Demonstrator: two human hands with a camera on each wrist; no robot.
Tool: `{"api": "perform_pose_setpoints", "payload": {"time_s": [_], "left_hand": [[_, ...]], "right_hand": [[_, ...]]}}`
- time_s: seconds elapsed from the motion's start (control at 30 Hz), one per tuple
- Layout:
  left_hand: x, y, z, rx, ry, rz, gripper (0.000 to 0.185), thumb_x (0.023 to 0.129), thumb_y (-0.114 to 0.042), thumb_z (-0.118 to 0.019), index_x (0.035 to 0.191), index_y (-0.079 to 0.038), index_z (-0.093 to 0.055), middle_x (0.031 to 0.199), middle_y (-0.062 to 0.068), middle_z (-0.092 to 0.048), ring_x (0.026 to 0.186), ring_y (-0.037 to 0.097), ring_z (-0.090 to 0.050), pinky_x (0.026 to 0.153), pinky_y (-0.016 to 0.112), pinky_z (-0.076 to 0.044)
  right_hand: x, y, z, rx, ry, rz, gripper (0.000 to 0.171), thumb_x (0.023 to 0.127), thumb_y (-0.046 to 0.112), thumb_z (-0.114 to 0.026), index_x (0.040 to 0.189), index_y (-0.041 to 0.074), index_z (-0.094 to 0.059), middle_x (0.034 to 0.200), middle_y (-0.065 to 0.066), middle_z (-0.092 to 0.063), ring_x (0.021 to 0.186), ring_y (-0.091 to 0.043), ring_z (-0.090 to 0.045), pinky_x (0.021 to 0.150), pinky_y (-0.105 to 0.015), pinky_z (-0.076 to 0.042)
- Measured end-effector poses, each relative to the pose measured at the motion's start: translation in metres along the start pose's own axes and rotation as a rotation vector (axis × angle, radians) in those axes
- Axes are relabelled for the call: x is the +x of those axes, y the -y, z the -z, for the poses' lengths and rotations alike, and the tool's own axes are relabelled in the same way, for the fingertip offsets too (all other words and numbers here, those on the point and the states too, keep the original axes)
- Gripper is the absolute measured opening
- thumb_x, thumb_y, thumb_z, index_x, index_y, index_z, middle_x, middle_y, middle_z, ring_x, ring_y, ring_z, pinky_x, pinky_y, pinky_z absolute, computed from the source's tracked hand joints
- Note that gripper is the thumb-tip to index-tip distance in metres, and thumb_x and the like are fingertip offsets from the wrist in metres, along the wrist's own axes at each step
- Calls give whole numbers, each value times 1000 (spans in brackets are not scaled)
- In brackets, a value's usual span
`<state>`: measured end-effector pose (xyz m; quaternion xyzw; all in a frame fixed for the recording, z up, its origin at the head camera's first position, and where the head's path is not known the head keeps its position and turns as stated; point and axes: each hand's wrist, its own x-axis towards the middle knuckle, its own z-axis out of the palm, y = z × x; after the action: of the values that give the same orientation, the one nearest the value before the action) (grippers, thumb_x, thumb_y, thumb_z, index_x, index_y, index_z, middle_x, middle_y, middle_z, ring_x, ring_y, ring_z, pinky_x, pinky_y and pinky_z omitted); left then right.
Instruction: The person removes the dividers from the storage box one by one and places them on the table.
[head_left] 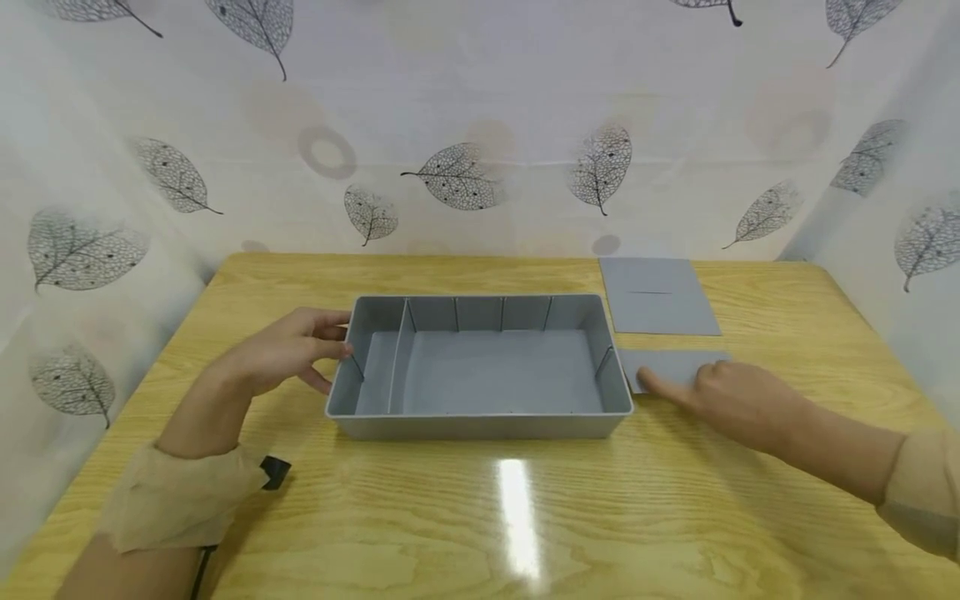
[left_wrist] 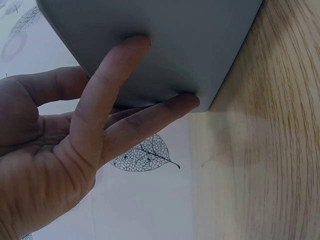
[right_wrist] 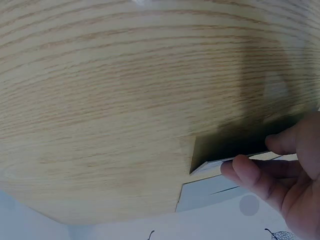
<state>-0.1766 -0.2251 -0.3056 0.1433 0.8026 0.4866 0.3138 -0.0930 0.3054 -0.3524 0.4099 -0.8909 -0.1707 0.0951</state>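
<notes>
A grey rectangular tray (head_left: 480, 427) stands on the table, a thin upright divider (head_left: 401, 358) crossing it near its left end. My left hand (head_left: 273, 354) reaches to that end, and in the left wrist view its extended fingers (left_wrist: 150, 120) touch the outer wall. Just right of the tray, my right hand (head_left: 757, 408) holds a small grey rectangular panel (head_left: 671, 362) between thumb and fingers. The right wrist view shows this panel tilted, one edge raised above its shadow on the table.
Behind the small panel lies a larger grey panel (head_left: 660, 304) with a thin slit in it. A leaf-patterned curtain (head_left: 525, 125) hangs along the back and sides of the wooden table (head_left: 420, 508). A small black piece (head_left: 275, 472) shows at the left sleeve, with a cable nearby.
</notes>
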Motion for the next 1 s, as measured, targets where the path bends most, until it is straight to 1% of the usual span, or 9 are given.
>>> {"api": "perform_pose_setpoints", "payload": {"time_s": [0.17,0.33,0.47,0.57,0.73,0.87,1.0], "left_hand": [[1,1,-1,-11,6,-3,62,102,-5,-46,156,7,-18,146,36,-42,124,43,-55,78,47,-62],[1,1,0,-19,5,-6,61,102,-5,-46,156,6,-20,146,35,-44,124,43,-54,77,47,-62],[1,1,0,-16,4,-5,61,102,-5,-46,156,5,-21,144,34,-46,124,42,-54,77,48,-62],[1,1,1,-12,3,-10,62,102,-6,-47,157,4,-20,145,34,-45,125,42,-54,77,47,-62],[1,1,1,-12,0,-13,62,102,-6,-47,157,4,-20,146,34,-44,125,42,-53,77,47,-62],[1,1,0,-18,0,-9,61,102,-5,-46,156,6,-20,147,34,-43,126,44,-52,77,48,-61],[1,1,0,-19,-1,-10,61,102,-5,-46,156,6,-21,146,35,-43,126,44,-53,77,48,-61]], "right_hand": [[-2,6,-9,-44,-26,4,88,62,-16,-72,140,15,-43,49,-1,-27,44,-13,-27,31,-28,-38],[0,8,-11,-81,-26,17,90,62,-17,-74,142,10,-43,49,1,-25,45,-11,-25,32,-28,-36],[1,6,-11,-92,-3,23,87,64,-15,-73,142,7,-44,50,1,-25,46,-11,-25,33,-28,-36],[2,4,-8,-50,42,6,87,66,-16,-72,144,7,-43,50,2,-26,46,-10,-25,33,-27,-35],[3,-2,-4,45,117,-32,86,71,-14,-70,148,10,-40,50,5,-28,45,-9,-26,35,-23,-31],[4,-5,-4,95,127,-46,85,73,-13,-70,149,11,-39,51,6,-30,45,-9,-28,36,-22,-30],[4,-7,-5,107,144,-71,85,74,-12,-70,149,14,-39,53,5,-32,46,-9,-29,36,-24,-32]]}}
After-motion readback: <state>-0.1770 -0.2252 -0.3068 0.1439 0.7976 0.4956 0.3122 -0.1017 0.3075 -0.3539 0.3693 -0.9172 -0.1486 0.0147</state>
